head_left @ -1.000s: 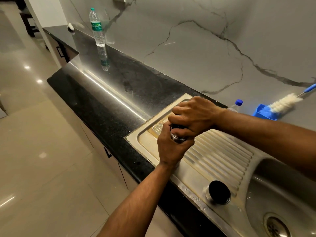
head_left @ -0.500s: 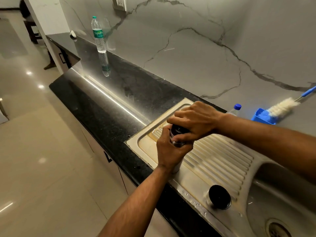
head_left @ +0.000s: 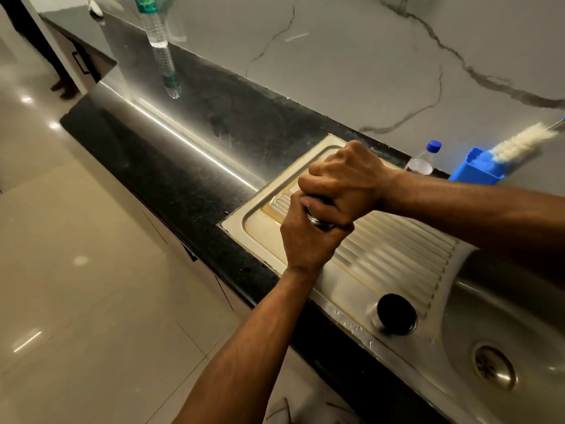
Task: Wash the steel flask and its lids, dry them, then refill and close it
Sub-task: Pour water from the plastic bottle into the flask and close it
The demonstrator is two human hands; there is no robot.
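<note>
We hold the flask [head_left: 319, 220] over the steel drainboard [head_left: 397, 258], both hands wrapped on it.

Our left hand [head_left: 308, 240] grips the flask body from below; our right hand [head_left: 345, 182] curls over its top, hiding the inner lid. A black cap [head_left: 396, 313] stands on the drainboard's front edge, beside the sink [head_left: 495, 301]. The black polished desk [head_left: 183, 142] runs away along a grey-veined marble wall [head_left: 367, 56], carrying a water bottle [head_left: 154, 22]. Behind our right wrist stand a small blue-capped bottle [head_left: 423, 160] and a blue holder [head_left: 475, 169] with a white brush [head_left: 522, 142]. Glossy beige floor tiles [head_left: 76, 270] lie to the left.
</note>
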